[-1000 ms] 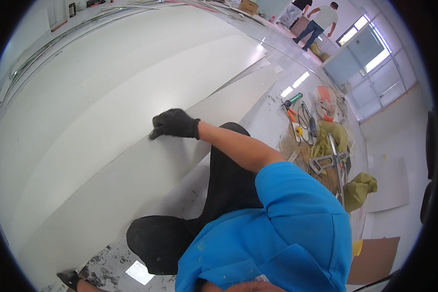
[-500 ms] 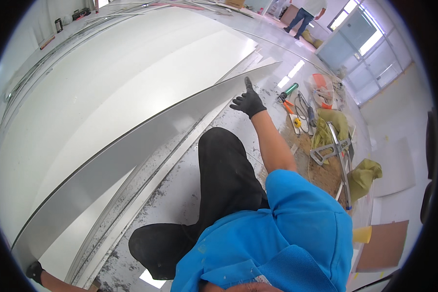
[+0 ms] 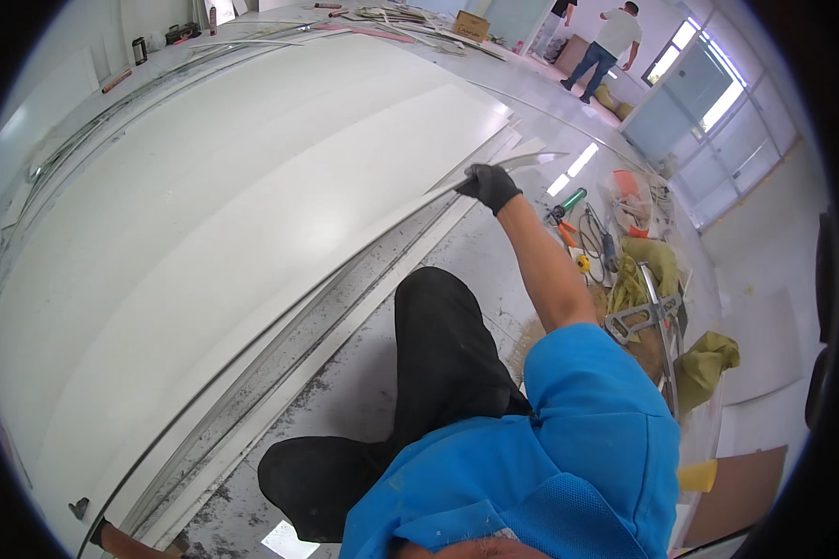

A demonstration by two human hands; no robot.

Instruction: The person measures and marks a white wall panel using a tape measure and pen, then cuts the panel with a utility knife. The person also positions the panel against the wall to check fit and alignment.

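Note:
A long, thin, bendy strip [image 3: 533, 159], pale on its face with a dark edge, stretches diagonally along the near side of a large white panel [image 3: 242, 168] on the floor. My right hand [image 3: 490, 187], in a black glove, is wrapped round it close to its far right end, and the tip sticks out past my fingers. At the lower left my gloved left hand [image 3: 89, 520] is closed on the other end; the strip partly covers that hand. Narrow white lengths [image 3: 294, 410] lie beside the panel, nearer to my knees.
To my right lie a green caulking gun [image 3: 570, 202], a yellow tape measure [image 3: 583, 264], a corded tool [image 3: 609, 250], a hand mitre saw [image 3: 645, 317] and olive sacks [image 3: 707, 363]. A person [image 3: 610, 51] stands in the far background, near a cardboard box [image 3: 470, 26].
The strip has tilted over from showing its broad grey face to nearly edge-on, towards the panel. My right hand has gone from spread fingers against it to a closed grip.

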